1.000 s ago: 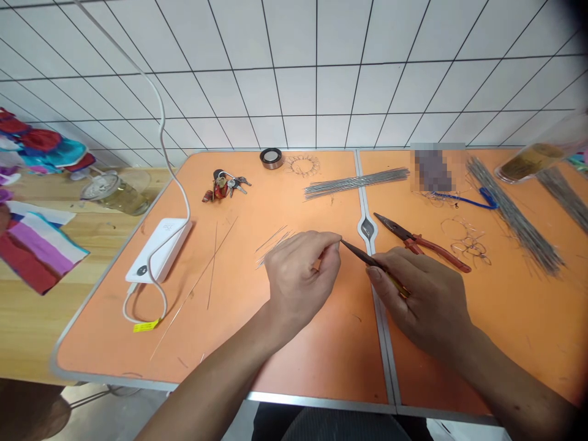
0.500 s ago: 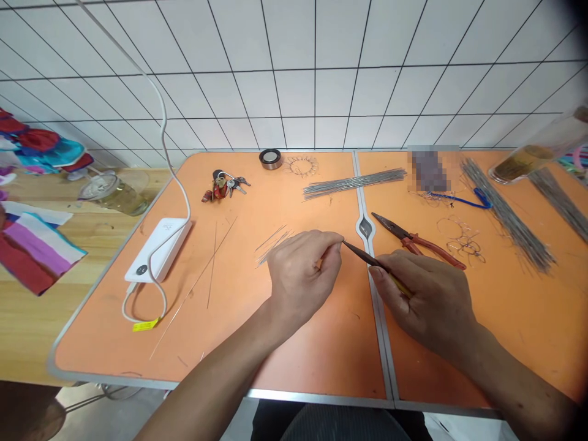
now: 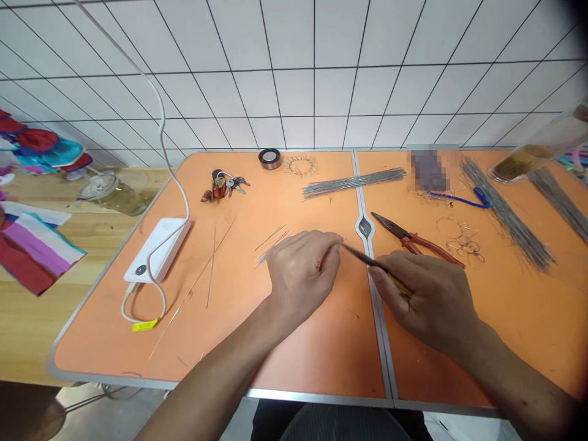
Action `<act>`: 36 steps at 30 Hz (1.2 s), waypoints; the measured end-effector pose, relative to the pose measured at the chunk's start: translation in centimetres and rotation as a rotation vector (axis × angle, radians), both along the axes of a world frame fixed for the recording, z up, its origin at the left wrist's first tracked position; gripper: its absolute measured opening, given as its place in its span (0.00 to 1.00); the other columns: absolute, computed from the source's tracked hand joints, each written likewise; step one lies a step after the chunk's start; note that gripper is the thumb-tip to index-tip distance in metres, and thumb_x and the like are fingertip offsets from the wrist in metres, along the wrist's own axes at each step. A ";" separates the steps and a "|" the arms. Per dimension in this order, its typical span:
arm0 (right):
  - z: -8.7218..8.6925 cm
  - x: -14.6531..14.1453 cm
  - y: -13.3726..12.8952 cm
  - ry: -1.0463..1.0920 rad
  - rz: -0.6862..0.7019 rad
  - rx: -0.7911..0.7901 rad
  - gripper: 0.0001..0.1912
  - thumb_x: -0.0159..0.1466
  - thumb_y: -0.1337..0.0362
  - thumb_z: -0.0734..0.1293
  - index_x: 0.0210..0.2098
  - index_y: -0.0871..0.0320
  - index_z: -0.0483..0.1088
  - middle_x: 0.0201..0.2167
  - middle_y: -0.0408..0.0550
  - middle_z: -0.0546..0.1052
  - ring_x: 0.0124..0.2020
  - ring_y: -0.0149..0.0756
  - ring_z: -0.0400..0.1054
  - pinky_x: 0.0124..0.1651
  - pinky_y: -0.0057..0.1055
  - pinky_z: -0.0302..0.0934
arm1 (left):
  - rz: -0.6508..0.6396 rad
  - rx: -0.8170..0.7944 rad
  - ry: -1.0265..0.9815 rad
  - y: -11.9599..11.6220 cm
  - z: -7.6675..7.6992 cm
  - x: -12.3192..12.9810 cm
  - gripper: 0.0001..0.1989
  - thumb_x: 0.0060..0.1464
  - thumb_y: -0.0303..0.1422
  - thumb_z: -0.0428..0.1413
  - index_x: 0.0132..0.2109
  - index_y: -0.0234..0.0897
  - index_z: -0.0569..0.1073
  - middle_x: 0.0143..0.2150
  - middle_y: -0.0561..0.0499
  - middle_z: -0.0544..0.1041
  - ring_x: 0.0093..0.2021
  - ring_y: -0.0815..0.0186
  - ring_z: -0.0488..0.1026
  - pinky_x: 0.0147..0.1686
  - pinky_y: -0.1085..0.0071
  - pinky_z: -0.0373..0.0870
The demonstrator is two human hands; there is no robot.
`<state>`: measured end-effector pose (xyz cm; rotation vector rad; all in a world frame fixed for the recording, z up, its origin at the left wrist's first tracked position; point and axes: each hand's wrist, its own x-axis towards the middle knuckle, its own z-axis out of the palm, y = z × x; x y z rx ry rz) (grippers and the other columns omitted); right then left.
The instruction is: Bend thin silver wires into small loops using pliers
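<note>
Clock directions are taken from the spot between the hands, with 12 o'clock straight ahead, away from the person.

1. The left hand [image 3: 303, 275] is closed, with its fingers curled inward over the surface. Whether it pinches a fine wire cannot be told.
2. The right hand [image 3: 427, 300] is closed around a pointed tool [image 3: 374, 263] with a dark tip and a yellow handle, gripping it between thumb and fingers.
3. The tool slants toward 10 o'clock, and its tip sits just beside the left hand's fingertips, above the orange surface [image 3: 321, 361].
4. A few loose wires [image 3: 273, 247] lie at 10 o'clock, just beside the left hand.
5. A straight bundle of wires [image 3: 353, 183] lies at 12 o'clock, with a wire ring [image 3: 301, 165] and a roll of tape [image 3: 269, 158] beyond it at 11 o'clock.
6. Red-handled pliers [image 3: 413, 241] lie at 1 o'clock, near the right hand, and bent wire shapes [image 3: 463, 242] sit at 2 o'clock beyond them.
7. A long pile of wires [image 3: 505, 214] lies at 2 o'clock, further out, with a blue cord [image 3: 459, 199] nearby.
8. Keys [image 3: 223, 187] lie at 10 o'clock, well apart from the hands.
9. A white power bank [image 3: 156, 251] sits at 9 o'clock, with its white cable running off toward the tile wall [image 3: 312, 79].
10. Two long thin wires [image 3: 211, 263] lie between the power bank and the left hand.
</note>
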<state>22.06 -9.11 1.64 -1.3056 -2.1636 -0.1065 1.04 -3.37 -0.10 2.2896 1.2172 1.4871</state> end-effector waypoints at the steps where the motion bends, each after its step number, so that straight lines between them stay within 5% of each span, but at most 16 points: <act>1: 0.1 -0.2 -0.2 0.000 0.034 -0.017 0.15 0.76 0.63 0.65 0.33 0.56 0.76 0.23 0.40 0.76 0.22 0.32 0.67 0.28 0.35 0.51 | 0.016 -0.011 -0.011 0.2 0.2 -0.2 0.10 0.63 0.21 0.58 0.38 0.37 0.82 0.28 0.54 0.82 0.28 0.69 0.77 0.30 0.70 0.70; 3: 0.3 -0.3 -0.4 -0.009 0.074 -0.039 0.16 0.77 0.62 0.64 0.33 0.55 0.76 0.23 0.40 0.76 0.21 0.32 0.67 0.28 0.36 0.51 | 0.052 -0.055 -0.077 0.5 0.8 -0.8 0.10 0.63 0.22 0.58 0.38 0.38 0.83 0.30 0.54 0.84 0.29 0.69 0.79 0.32 0.71 0.72; 7: -0.5 0.1 0.3 -0.107 -0.163 -0.066 0.17 0.77 0.59 0.64 0.33 0.55 0.77 0.25 0.42 0.78 0.24 0.36 0.69 0.29 0.37 0.46 | 0.063 -0.190 -0.290 0.9 2.0 -1.6 0.07 0.63 0.26 0.61 0.40 0.39 0.85 0.32 0.53 0.86 0.31 0.68 0.82 0.34 0.72 0.76; 10: -2.2 -0.1 1.3 -0.261 -0.173 -0.151 0.16 0.77 0.58 0.65 0.34 0.56 0.78 0.28 0.45 0.79 0.27 0.39 0.70 0.33 0.38 0.45 | 0.043 -0.308 -0.407 0.9 2.4 -1.6 0.05 0.63 0.29 0.63 0.40 0.39 0.85 0.31 0.53 0.85 0.30 0.68 0.80 0.32 0.72 0.75; 17: -5.0 -1.4 2.3 -0.335 -0.107 -0.254 0.15 0.73 0.52 0.72 0.39 0.58 0.80 0.36 0.53 0.82 0.37 0.45 0.74 0.39 0.40 0.50 | -0.258 -0.860 -0.705 1.6 2.5 -1.5 0.10 0.57 0.38 0.68 0.42 0.38 0.82 0.28 0.51 0.82 0.20 0.74 0.57 0.20 0.71 0.53; 22: -2.9 -1.2 2.1 0.120 -0.038 -0.201 0.10 0.73 0.57 0.73 0.46 0.57 0.81 0.48 0.56 0.85 0.49 0.49 0.78 0.48 0.43 0.63 | -0.427 -1.128 -0.889 1.4 2.8 -1.3 0.15 0.51 0.36 0.71 0.43 0.37 0.77 0.26 0.52 0.80 0.18 0.76 0.56 0.20 0.74 0.47; 28: 0.9 -1.6 1.4 0.905 0.084 -0.617 0.13 0.70 0.54 0.74 0.49 0.55 0.81 0.41 0.49 0.86 0.42 0.41 0.81 0.45 0.38 0.74 | -0.551 -1.378 -0.996 -0.1 3.4 0.1 0.14 0.50 0.30 0.70 0.40 0.37 0.73 0.23 0.55 0.76 0.16 0.79 0.55 0.18 0.78 0.45; 36: -1.7 -1.3 -2.2 1.185 0.142 -0.670 0.11 0.67 0.53 0.75 0.40 0.54 0.76 0.34 0.43 0.79 0.36 0.34 0.73 0.43 0.35 0.72 | -0.651 -1.532 -0.854 -4.5 3.5 2.5 0.11 0.54 0.30 0.68 0.32 0.36 0.72 0.24 0.56 0.67 0.18 0.79 0.50 0.16 0.77 0.45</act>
